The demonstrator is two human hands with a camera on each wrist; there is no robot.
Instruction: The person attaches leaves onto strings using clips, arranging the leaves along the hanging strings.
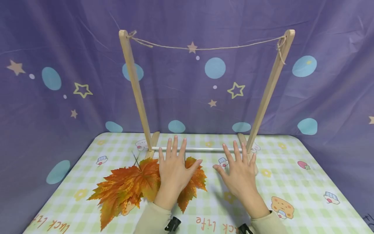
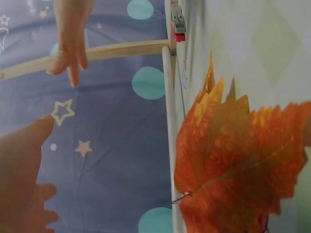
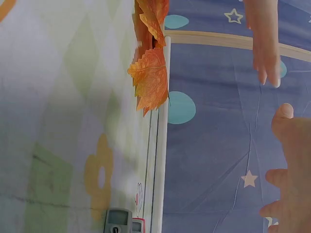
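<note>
My left hand (image 1: 174, 174) is held over the autumn maple leaves (image 1: 122, 185), fingers spread and palm down. It hides part of the leaves, and in the left wrist view they sit apart from the fingers. Level with it, my right hand (image 1: 239, 177) hovers above the tablecloth, fingers likewise spread, holding nothing. Behind both hands stands a wooden frame with a left post (image 1: 135, 91), a right post (image 1: 270, 92) and a white bar (image 1: 204, 149) low between them. A thin twine (image 1: 213, 48) sags slightly between the post tops.
A checked tablecloth (image 1: 292, 182) covers the table. Small grey and red clip-like pieces (image 3: 118, 221) lie near the frame's right foot, hidden from the head view by my right hand. A purple patterned curtain (image 1: 187, 81) hangs behind.
</note>
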